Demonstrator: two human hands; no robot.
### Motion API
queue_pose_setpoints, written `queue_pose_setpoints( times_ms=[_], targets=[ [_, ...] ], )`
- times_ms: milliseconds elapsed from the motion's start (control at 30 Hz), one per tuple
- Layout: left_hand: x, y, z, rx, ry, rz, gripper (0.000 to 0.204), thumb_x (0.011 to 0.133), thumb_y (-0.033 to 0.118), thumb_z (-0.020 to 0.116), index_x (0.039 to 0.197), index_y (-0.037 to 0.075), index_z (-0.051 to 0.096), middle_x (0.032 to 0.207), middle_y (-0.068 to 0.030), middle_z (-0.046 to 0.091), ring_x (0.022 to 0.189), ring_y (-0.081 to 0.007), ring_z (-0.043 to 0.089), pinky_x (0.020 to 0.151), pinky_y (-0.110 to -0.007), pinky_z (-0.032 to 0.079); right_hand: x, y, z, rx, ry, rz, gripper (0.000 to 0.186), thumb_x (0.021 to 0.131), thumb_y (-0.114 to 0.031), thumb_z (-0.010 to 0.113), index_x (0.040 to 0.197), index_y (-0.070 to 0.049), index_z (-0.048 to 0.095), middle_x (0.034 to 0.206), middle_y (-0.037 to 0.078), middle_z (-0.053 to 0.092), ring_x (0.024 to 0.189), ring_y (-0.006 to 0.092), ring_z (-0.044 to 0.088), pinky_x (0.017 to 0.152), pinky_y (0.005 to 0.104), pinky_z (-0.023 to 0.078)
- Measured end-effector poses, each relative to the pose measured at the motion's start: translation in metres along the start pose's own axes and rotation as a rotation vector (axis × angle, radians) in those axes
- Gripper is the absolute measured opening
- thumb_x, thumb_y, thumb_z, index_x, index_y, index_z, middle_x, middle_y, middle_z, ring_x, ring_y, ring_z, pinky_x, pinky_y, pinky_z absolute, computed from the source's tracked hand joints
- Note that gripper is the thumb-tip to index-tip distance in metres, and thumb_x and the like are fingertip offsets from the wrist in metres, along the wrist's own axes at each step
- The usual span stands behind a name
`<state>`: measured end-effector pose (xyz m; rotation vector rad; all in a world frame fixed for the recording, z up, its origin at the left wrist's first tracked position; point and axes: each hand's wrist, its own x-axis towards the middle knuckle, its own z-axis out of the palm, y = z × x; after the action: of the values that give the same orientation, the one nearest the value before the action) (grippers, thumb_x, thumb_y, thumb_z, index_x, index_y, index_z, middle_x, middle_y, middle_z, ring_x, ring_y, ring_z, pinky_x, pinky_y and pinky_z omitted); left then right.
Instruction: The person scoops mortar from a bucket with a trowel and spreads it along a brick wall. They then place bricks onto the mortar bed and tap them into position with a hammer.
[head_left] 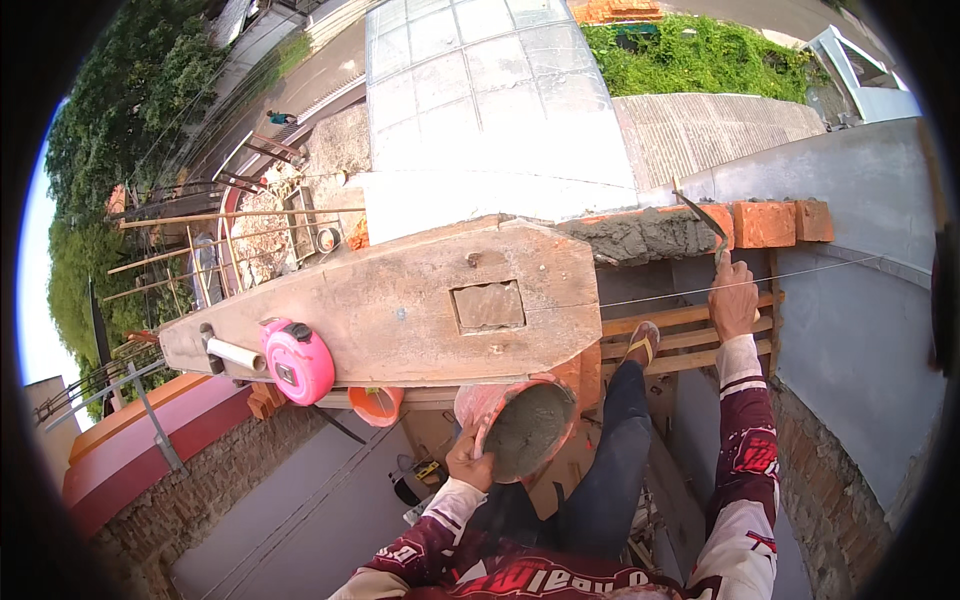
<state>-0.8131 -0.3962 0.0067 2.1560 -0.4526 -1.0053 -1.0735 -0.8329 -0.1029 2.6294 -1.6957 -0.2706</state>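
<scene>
My left hand (470, 460) grips the rim of a reddish bucket (472, 402), which tips toward me. Wet grey mortar (525, 432) fills much of it. Out to the right, my right hand (735, 297) is closed around the handle of a trowel (708, 221). Its thin blade is seen nearly edge-on, by the right end of a mortar bed (650, 236) spread along the wall top. Just right of the blade lie an orange brick (765, 225) and a smaller brick piece (813, 220).
A wide wooden board (410, 300) carries a pink tape measure (298, 362) and a hammer (235, 354). An orange pail (376, 404) sits below its edge. A taut string (690, 296) crosses before the wall. My sandalled foot (643, 343) is by wooden slats (690, 338), above a drop.
</scene>
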Motion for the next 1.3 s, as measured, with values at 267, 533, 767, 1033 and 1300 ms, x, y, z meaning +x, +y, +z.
queue_pose_setpoints(
  times_ms=[267, 533, 767, 1033, 1300],
  targets=[
    [-0.001, 0.008, 0.002, 0.005, -0.033, 0.059, 0.028, 0.07, -0.009, 0.057, 0.096, -0.006, 0.064, 0.134, -0.0191, 0.062, 0.142, -0.0371, 0.039, 0.114, -0.04, 0.031, 0.042, -0.008, 0.041, -0.318, 0.146, -0.226, 0.035, 0.089, -0.019, 0.056, 0.123, -0.014, 0.061, 0.105, 0.003, 0.058, 0.093, 0.0223, 0.059, 0.077, 0.0383, 0.043],
    [0.001, -0.005, 0.001, 0.169, -0.035, 0.109, 0.075, 0.068, 0.0, 0.062, 0.142, 0.01, 0.053, 0.144, -0.02, 0.052, 0.132, -0.0307, 0.054, 0.11, -0.034, 0.04, 0.024, 0.086, 0.049, 0.128, -0.082, 0.252, 0.032, 0.093, -0.014, 0.058, 0.124, -0.008, 0.057, 0.11, 0.016, 0.06, 0.102, 0.0325, 0.062, 0.086, 0.047, 0.048],
    [0.005, -0.014, 0.008, -0.06, 0.051, -0.105, 0.035, 0.07, -0.008, 0.056, 0.104, -0.007, 0.065, 0.136, -0.0212, 0.06, 0.139, -0.0343, 0.045, 0.109, -0.035, 0.037, -0.104, 0.02, 0.092, 0.916, 0.113, 0.533, 0.037, 0.091, -0.025, 0.068, 0.117, 0.0, 0.057, 0.1, 0.02, 0.066, 0.09, 0.03, 0.064, 0.084, 0.0405, 0.049],
    [0.011, -0.015, 0.007, -0.153, 0.008, -0.084, 0.059, 0.07, -0.011, 0.052, 0.129, -0.005, 0.06, 0.113, -0.007, 0.067, 0.097, -0.0142, 0.063, 0.087, -0.025, 0.049, -0.105, -0.05, 0.172, 1.084, 0.228, 0.742, 0.035, 0.097, -0.026, 0.059, 0.12, -0.001, 0.055, 0.1, 0.021, 0.064, 0.094, 0.0364, 0.062, 0.085, 0.0431, 0.048],
    [0.011, 0.01, 0.01, -0.105, 0.005, -0.092, 0.06, 0.069, -0.011, 0.052, 0.128, -0.005, 0.061, 0.096, -0.0024, 0.066, 0.077, -0.0087, 0.057, 0.07, -0.022, 0.047, -0.074, -0.091, 0.207, 1.257, 0.09, 0.669, 0.038, 0.096, -0.026, 0.06, 0.125, -0.004, 0.054, 0.11, 0.025, 0.065, 0.104, 0.0428, 0.062, 0.089, 0.0447, 0.048]
  ],
)
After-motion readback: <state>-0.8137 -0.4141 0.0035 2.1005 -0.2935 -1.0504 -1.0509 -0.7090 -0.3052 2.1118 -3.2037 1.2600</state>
